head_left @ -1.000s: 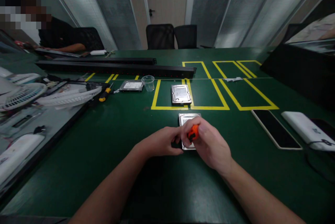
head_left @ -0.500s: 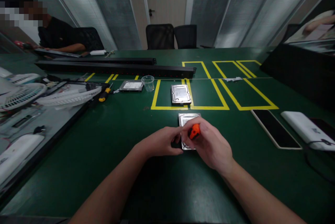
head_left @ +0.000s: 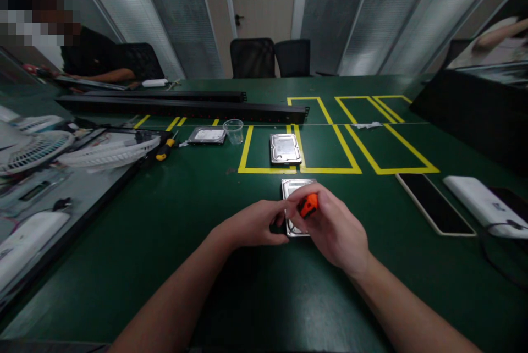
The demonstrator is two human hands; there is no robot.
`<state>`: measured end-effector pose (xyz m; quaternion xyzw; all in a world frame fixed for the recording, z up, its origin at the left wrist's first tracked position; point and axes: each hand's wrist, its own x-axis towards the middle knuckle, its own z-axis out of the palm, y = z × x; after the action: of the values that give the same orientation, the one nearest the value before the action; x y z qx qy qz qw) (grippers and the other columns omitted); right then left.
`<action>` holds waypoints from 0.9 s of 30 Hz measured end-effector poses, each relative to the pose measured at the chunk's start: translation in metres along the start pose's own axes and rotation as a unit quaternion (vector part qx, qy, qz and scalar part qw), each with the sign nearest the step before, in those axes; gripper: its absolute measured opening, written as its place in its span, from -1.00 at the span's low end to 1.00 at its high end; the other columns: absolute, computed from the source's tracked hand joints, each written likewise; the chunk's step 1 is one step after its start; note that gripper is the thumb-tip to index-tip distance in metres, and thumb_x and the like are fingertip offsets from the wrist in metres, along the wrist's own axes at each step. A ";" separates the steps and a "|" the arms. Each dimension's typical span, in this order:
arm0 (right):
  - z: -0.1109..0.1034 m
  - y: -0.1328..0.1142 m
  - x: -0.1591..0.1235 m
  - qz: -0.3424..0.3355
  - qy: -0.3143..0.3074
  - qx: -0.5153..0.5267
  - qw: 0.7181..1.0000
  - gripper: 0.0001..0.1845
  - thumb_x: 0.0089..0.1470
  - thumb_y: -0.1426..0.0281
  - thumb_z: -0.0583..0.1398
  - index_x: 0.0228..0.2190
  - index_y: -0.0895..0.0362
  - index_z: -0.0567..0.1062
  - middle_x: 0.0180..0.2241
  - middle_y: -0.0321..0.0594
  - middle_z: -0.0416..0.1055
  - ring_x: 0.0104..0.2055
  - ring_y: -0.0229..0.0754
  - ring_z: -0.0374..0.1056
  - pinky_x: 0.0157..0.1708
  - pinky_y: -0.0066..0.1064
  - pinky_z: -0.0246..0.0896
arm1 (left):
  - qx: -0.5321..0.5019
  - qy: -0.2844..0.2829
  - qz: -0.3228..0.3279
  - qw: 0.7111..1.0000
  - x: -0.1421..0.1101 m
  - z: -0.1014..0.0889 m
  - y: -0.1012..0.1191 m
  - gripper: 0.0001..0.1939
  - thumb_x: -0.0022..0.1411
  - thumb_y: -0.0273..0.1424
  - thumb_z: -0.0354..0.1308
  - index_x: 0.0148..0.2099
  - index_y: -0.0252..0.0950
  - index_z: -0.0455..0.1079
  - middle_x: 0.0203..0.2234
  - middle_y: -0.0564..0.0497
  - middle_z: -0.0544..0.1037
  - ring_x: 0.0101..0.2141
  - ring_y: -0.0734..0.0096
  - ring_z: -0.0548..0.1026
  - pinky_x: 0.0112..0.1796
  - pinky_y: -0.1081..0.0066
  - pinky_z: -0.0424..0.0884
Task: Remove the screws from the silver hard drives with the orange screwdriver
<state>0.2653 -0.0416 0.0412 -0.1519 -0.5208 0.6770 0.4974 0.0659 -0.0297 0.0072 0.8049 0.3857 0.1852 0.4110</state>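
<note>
A silver hard drive lies flat on the green table just in front of me. My right hand is closed around an orange-handled screwdriver, which stands over the drive's near half. My left hand is closed against the drive's left near edge, its fingertips pinched beside the screwdriver tip. What the left fingers pinch is hidden. A second hard drive rests inside a yellow taped box further back.
A third drive, a clear plastic cup and a yellow-handled screwdriver lie at the back left. Long black rails cross the table. A phone and white device sit right. Another person sits far left.
My right hand has shifted slightly on the screwdriver handle, as if turning it. The left hand and the drive have stayed in place.
</note>
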 end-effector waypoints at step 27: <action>-0.002 0.005 -0.002 -0.016 -0.029 0.028 0.999 -0.89 0.35 0.36 0.25 -0.11 0.00 0.43 -0.18 -0.25 0.49 -0.43 -0.30 0.33 -0.42 -0.38 0.17 | 0.004 -0.007 0.011 1.000 0.000 0.000 0.004 -0.73 0.22 -0.44 0.36 -0.03 -0.26 0.46 -0.32 0.07 0.56 -0.35 0.39 0.48 -0.34 0.44 0.31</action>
<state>0.2654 -0.0422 0.0353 -0.1095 -0.5180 0.6876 0.4970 0.0679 -0.0310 0.0103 0.8122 0.3748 0.1827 0.4081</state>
